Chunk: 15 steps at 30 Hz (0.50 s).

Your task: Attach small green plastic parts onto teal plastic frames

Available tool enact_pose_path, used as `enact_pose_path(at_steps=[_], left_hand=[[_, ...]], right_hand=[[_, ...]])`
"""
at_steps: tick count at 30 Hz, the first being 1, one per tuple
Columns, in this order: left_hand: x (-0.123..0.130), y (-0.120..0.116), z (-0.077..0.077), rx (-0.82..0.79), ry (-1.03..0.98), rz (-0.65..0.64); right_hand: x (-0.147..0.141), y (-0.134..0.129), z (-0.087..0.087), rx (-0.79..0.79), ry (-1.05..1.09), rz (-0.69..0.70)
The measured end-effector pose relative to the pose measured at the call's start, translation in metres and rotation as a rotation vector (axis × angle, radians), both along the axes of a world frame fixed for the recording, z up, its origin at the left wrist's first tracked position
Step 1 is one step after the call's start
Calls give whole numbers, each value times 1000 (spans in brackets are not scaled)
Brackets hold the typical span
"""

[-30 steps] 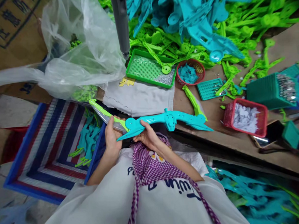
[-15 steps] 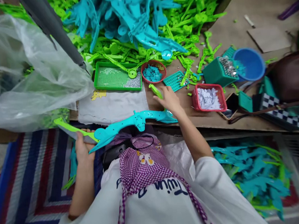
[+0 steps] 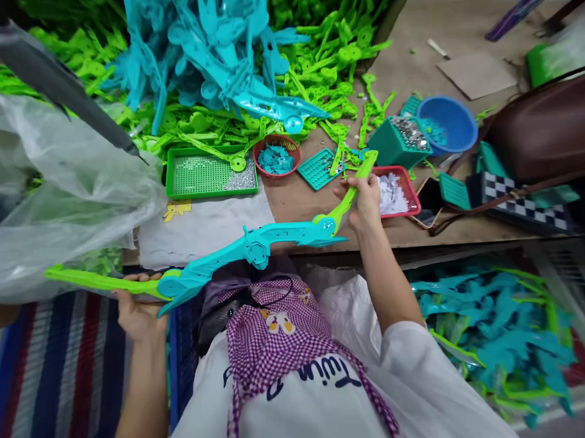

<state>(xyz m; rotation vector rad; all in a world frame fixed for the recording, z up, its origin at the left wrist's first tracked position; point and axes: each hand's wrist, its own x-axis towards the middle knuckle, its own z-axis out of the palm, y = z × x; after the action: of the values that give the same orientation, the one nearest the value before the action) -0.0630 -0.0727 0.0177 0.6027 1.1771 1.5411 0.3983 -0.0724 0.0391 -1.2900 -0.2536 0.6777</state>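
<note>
A long turquoise piece (image 3: 225,254) with a green arm at each end spans the space between my hands, over the table's front edge. My left hand (image 3: 139,310) is wrapped round the left green arm (image 3: 96,281), near its joint with the turquoise piece. On the other side, my right hand (image 3: 364,200) grips the right green arm (image 3: 344,207), which slants up and away from the turquoise end. A round hub sits near the middle of the turquoise piece. The white cloth (image 3: 203,228) lies just beyond it.
Turquoise parts (image 3: 226,57) and green parts (image 3: 322,63) are heaped at the back. Nearby stand a green tray (image 3: 169,181), a red bowl (image 3: 278,173), a red basket (image 3: 414,200) and a blue bowl (image 3: 459,124). A plastic bag (image 3: 59,175) lies left; finished-looking pieces (image 3: 500,324) fill a crate at lower right.
The right green arm has swung outward and up, with my right hand now further right. My left hand and the left green arm have moved left and slightly down. The camera view has shifted too.
</note>
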Motion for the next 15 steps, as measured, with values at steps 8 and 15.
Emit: enact_pose_path(at_steps=[8, 15], left_hand=[[10, -36, -3, -294, 485, -377], [88, -50, 5, -258, 494, -644]], right_hand=[[50, -68, 25, 45, 0, -22], [69, -100, 14, 53, -27, -175]])
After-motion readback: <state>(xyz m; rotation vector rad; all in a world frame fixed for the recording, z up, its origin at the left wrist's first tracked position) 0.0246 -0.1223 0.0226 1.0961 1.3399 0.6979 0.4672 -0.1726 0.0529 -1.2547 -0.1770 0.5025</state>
